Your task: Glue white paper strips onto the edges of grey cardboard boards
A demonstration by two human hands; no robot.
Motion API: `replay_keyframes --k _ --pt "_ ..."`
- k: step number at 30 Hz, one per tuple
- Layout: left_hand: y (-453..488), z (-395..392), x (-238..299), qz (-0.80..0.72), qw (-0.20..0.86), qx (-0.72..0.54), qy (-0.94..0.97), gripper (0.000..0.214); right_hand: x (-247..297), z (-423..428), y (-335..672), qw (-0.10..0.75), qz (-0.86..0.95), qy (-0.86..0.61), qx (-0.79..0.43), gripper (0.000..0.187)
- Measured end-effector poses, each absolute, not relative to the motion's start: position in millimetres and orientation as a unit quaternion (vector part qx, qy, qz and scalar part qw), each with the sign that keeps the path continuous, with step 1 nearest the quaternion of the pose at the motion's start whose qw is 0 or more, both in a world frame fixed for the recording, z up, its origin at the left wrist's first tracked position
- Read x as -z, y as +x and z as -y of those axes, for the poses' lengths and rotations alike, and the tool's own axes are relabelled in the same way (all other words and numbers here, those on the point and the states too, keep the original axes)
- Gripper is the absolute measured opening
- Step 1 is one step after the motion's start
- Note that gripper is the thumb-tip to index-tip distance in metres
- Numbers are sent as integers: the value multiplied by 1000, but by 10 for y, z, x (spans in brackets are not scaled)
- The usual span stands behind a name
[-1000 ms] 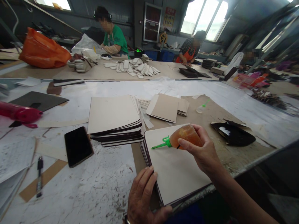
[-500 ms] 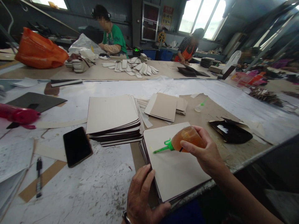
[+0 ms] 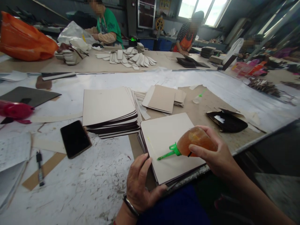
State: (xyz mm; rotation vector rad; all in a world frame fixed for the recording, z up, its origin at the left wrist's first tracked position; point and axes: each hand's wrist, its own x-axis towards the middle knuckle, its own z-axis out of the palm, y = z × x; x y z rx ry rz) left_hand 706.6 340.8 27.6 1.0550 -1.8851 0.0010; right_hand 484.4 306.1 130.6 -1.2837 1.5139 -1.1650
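Observation:
My right hand (image 3: 217, 153) is closed round an amber glue bottle (image 3: 195, 144) with a green nozzle (image 3: 167, 153). The nozzle tip points down-left and touches the top beige board of a small stack (image 3: 167, 140) near the table's front edge. A thin pale line of glue runs along that board's left edge. My left hand (image 3: 139, 184) lies flat with fingers stretched out, pressing the stack's near left corner.
A taller stack of boards (image 3: 110, 109) sits to the left, a black phone (image 3: 75, 139) beside it. More beige boards (image 3: 164, 98), a small clear bottle (image 3: 197, 98), black pieces (image 3: 226, 120), a pen (image 3: 39, 167) and a red object (image 3: 15, 111) lie around. Other people work at the far tables.
The bottle's nozzle has travelled down the board's left edge toward me, leaving a glue line. The camera has tilted downward a little. My left hand stays on the corner.

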Motion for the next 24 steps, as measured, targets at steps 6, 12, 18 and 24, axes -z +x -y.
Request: replay_keyframes --k 6,12,18,24 --pt "7051 -3411 -273 767 475 8 432 60 -1350 -3200 4787 416 -610 -502 450 56" --pt "7052 -3417 -251 767 475 15 430 60 -1352 -3294 4730 435 -609 -492 445 55" --pt "7051 -3414 -260 769 473 15 430 60 -1331 -3358 4686 450 -604 -485 444 54" --pt "7047 -3395 -283 774 471 13 423 59 -1317 -3410 4588 444 -613 -472 451 52"
